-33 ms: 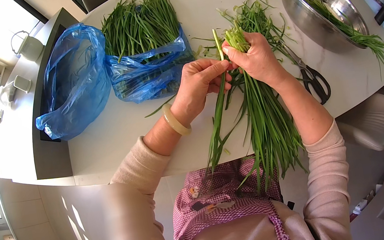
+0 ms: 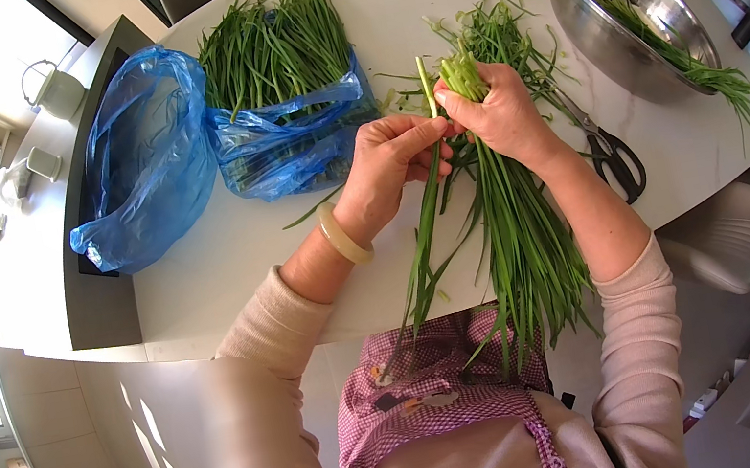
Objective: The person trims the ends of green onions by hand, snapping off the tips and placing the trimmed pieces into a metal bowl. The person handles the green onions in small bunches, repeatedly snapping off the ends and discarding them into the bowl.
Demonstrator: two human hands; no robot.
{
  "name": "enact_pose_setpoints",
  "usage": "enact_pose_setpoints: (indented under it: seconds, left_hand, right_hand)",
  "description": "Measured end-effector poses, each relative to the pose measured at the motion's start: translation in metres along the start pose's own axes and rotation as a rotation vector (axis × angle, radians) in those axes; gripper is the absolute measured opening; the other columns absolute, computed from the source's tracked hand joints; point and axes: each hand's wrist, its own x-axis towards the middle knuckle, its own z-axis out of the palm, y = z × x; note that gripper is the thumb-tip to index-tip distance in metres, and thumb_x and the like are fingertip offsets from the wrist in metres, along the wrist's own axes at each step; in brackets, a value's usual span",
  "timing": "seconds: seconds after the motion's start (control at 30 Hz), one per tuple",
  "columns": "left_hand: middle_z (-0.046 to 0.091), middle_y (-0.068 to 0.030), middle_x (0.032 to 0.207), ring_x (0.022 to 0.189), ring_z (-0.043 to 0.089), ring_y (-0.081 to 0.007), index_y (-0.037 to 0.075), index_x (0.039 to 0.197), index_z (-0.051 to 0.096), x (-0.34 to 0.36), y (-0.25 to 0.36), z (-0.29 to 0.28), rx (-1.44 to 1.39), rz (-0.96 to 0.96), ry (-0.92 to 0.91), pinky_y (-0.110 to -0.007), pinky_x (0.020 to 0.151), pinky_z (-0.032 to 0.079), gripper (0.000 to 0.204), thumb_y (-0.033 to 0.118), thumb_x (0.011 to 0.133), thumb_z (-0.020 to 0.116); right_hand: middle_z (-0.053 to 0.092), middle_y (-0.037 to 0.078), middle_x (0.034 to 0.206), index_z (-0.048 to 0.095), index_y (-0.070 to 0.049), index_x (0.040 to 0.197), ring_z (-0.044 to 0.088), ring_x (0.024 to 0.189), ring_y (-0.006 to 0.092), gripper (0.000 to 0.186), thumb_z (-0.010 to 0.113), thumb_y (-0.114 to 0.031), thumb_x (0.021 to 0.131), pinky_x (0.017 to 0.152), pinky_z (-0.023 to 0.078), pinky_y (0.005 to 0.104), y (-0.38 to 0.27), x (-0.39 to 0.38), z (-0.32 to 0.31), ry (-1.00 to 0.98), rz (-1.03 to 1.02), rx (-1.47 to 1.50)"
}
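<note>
My right hand is closed around a bunch of garlic chives, the pale cut ends up and the long green leaves drooping over the table's near edge. Beside it, my left hand pinches a separate slim strand of chives between thumb and fingers, its pale stem pointing up. Behind the right hand lies a loose heap of chive scraps. Black-handled scissors rest just right of my right forearm, their blades partly under scraps.
At the back left, a blue plastic bag holds a thick pile of chives; its loose part spreads left. A steel bowl with chives hanging over its rim stands on the white table at right. A chair is tucked beside it.
The leaf tips hanging below my left hand have swung slightly left and toward me. Both hands keep their places and their grips.
</note>
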Motion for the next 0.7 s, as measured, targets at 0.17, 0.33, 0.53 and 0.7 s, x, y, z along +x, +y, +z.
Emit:
enact_pose_setpoints:
  seconds: [0.17,0.33,0.53,0.7]
  left_hand:
    - [0.064,-0.0037,0.072,0.059,0.059,-0.011,-0.001,0.095,0.067,0.002,-0.001,-0.003,-0.086,-0.004,-0.054,-0.023,0.055,0.048,0.02,0.018,0.091,0.062]
    - [0.063,-0.0032,0.071,0.058,0.058,-0.0106,-0.001,0.095,0.067,0.001,0.001,-0.002,-0.054,0.004,-0.09,-0.023,0.053,0.048,0.019,0.017,0.092,0.061]
    - [0.064,-0.0038,0.072,0.056,0.06,-0.01,-0.001,0.093,0.068,0.002,-0.001,-0.001,-0.045,0.031,-0.048,-0.021,0.052,0.049,0.02,0.018,0.091,0.063]
    - [0.064,-0.0033,0.071,0.054,0.06,-0.0094,0.0,0.091,0.067,0.003,-0.003,-0.002,0.033,0.073,0.034,-0.022,0.048,0.048,0.017,0.016,0.087,0.068]
  right_hand:
    - [0.059,0.0,0.064,0.063,-0.002,0.085,0.056,0.054,0.0082,0.01,0.061,-0.012,0.087,0.047,0.045,0.0246,0.01,0.007,-0.007,0.086,0.033,0.059]
    - [0.058,0.001,0.061,0.064,-0.003,0.083,0.053,0.051,0.0086,0.018,0.066,-0.02,0.086,0.045,0.044,0.0248,0.016,0.021,-0.031,0.275,0.096,0.101]
    - [0.053,-0.001,0.059,0.065,-0.003,0.095,0.049,0.049,0.0076,0.022,0.066,-0.023,0.087,0.044,0.04,0.023,0.014,0.019,-0.033,0.25,0.179,0.174]
    - [0.049,-0.003,0.059,0.06,-0.004,0.118,0.046,0.048,0.0058,0.032,0.062,-0.02,0.09,0.044,0.038,0.0209,0.004,0.013,-0.021,0.024,0.083,0.253]
